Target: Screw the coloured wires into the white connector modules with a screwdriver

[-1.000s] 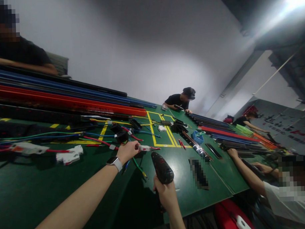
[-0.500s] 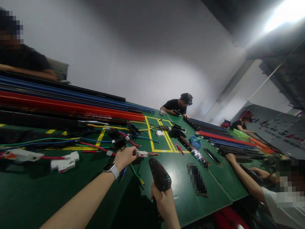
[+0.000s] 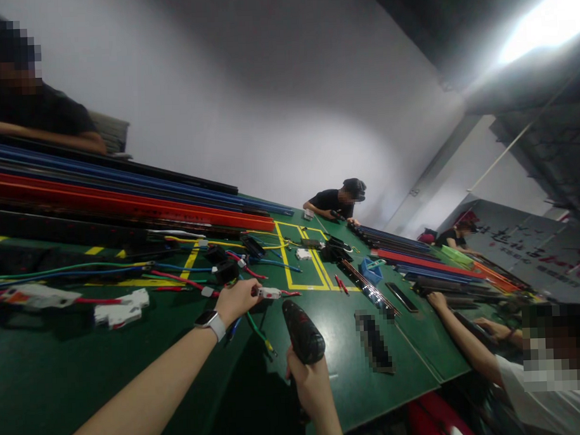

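Note:
My left hand point(image 3: 239, 300), with a watch on its wrist, is closed on a small white connector block point(image 3: 270, 293) with a red wire point(image 3: 289, 293) coming out of its right end. My right hand point(image 3: 308, 378) is wrapped round the handle of a black power drill point(image 3: 303, 331), whose nose points forward, a little short of the connector block. Green wires point(image 3: 260, 333) hang below my left hand. Just beyond it sit black box-shaped parts point(image 3: 225, 270) with red and blue wires around them.
White connector pieces point(image 3: 122, 308) lie at left beside long wires. Long orange point(image 3: 128, 207) and blue bars point(image 3: 174, 177) run along the far side. A blue bin point(image 3: 370, 270), metal rods point(image 3: 363, 281) and a phone-like slab point(image 3: 401, 297) lie right. A co-worker's arm point(image 3: 465, 338) reaches in at right.
Almost nothing differs. The whole view has shifted very slightly, while both hands, the drill and the connector block keep their places.

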The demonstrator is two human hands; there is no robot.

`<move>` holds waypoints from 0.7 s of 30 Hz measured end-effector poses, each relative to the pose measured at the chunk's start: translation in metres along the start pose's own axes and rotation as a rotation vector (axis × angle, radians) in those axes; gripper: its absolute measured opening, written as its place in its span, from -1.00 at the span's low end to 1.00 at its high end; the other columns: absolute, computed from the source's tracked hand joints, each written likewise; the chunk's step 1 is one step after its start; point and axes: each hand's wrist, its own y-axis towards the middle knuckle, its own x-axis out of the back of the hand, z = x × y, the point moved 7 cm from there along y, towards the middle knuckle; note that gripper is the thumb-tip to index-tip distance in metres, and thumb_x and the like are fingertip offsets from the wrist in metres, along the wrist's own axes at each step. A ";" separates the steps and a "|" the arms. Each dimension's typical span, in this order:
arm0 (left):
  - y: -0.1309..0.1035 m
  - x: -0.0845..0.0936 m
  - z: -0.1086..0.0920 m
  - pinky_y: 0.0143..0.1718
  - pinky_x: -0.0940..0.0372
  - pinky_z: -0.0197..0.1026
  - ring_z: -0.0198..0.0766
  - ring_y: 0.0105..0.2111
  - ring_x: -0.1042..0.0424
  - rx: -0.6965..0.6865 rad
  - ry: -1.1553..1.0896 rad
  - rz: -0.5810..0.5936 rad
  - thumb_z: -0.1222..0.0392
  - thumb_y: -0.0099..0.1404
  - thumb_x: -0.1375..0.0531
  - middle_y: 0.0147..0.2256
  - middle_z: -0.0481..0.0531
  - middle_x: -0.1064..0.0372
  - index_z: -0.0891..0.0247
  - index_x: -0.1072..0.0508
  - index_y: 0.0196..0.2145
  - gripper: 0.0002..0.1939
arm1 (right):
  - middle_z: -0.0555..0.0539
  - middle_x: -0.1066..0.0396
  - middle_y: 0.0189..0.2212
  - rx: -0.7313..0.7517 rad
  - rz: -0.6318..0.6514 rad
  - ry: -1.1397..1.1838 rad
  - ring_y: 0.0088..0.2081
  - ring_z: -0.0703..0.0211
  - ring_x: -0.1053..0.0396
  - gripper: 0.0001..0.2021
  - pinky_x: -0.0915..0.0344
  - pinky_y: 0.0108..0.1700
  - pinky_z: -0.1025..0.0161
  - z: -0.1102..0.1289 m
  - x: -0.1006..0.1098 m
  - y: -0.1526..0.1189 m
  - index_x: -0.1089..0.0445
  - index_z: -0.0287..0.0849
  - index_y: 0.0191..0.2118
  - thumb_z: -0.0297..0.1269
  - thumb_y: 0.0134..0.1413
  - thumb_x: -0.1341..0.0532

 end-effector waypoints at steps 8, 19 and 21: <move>0.002 -0.004 0.003 -0.24 -0.29 -0.24 -0.13 -0.07 -0.55 -0.036 0.014 -0.037 -0.04 0.23 -0.26 -0.09 -0.05 -0.60 -0.03 -0.55 -0.06 -0.68 | 0.01 -0.35 -0.59 -0.031 0.065 0.043 -0.51 0.14 -0.34 -0.84 -0.27 -0.39 0.26 0.005 -0.003 -0.001 -0.39 -0.14 -0.43 -0.20 0.08 -0.21; 0.003 -0.003 0.003 -0.23 -0.29 -0.23 -0.10 -0.08 -0.55 -0.035 0.017 -0.030 -0.08 0.23 -0.26 -0.09 -0.03 -0.60 -0.03 -0.56 -0.08 -0.68 | 0.02 -0.35 -0.60 -0.021 0.071 0.011 -0.48 0.13 -0.34 -0.80 -0.25 -0.36 0.26 -0.001 -0.003 0.001 -0.37 -0.13 -0.45 -0.17 0.13 -0.22; 0.003 -0.004 0.003 -0.24 -0.29 -0.23 -0.10 -0.08 -0.55 -0.037 0.017 -0.035 -0.08 0.23 -0.26 -0.10 -0.04 -0.60 -0.03 -0.56 -0.08 -0.68 | 0.03 -0.36 -0.59 -0.025 0.077 0.025 -0.47 0.12 -0.35 -0.84 -0.26 -0.36 0.25 -0.002 -0.003 0.001 -0.38 -0.14 -0.40 -0.18 0.13 -0.23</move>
